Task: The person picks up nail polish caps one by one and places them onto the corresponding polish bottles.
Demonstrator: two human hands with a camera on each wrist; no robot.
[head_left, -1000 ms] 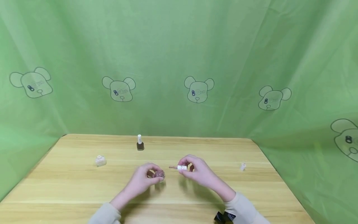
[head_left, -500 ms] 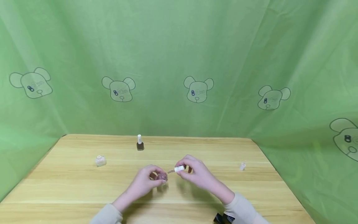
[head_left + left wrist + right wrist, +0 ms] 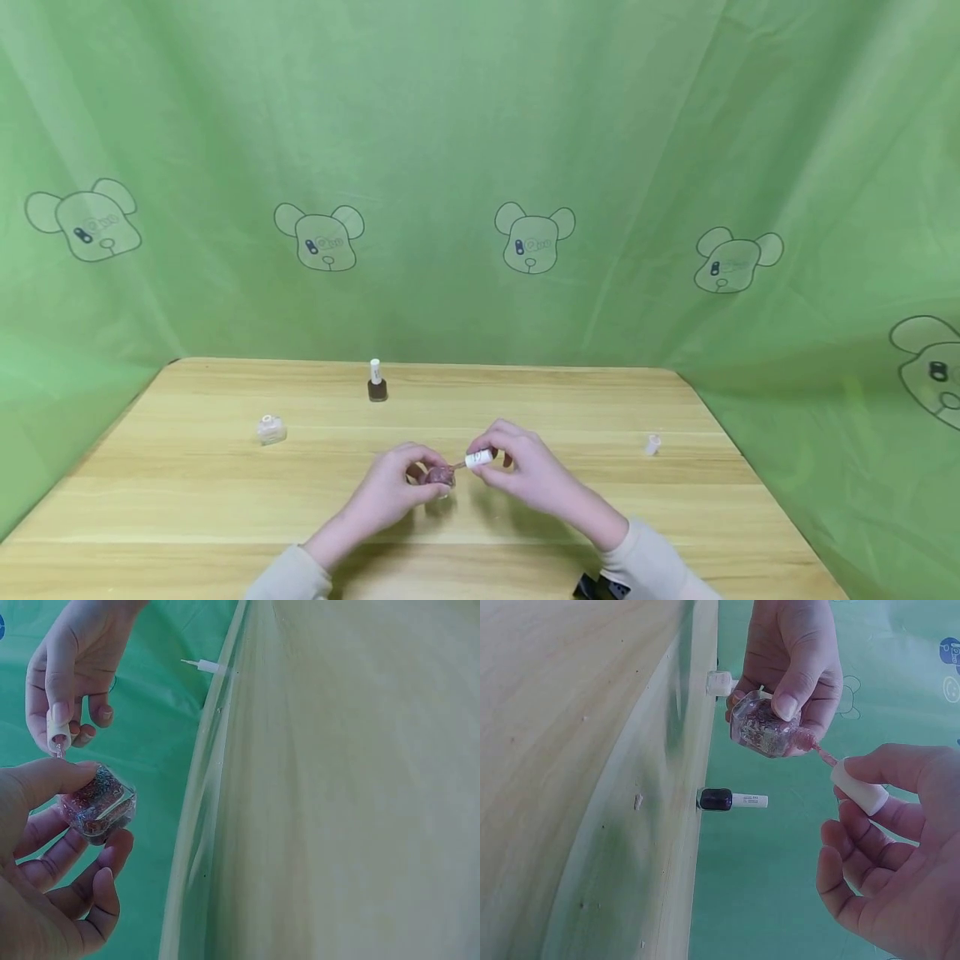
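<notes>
Tilted in my left hand [image 3: 396,485] is a small clear nail polish bottle [image 3: 759,729] with pinkish glitter, gripped between thumb and fingers. Its neck points toward my right hand [image 3: 528,471]. There I pinch a white brush cap [image 3: 859,787] between thumb and fingers. The glitter-coated brush [image 3: 824,756] stretches from the cap to the bottle's neck, its tip in the mouth in the right wrist view. Both hands are above the middle of the wooden table [image 3: 585,408].
A dark nail polish bottle [image 3: 377,390] with a white cap stands near the back edge. At left sits an uncapped clear bottle [image 3: 271,431]. A loose white cap [image 3: 652,445], its brush visible in the left wrist view, stands at right. Green curtain [image 3: 427,125] surrounds the table.
My left hand has shifted slightly right with the bottle, and the right hand has brought the brush left and down. The gap between brush and bottle neck has closed.
</notes>
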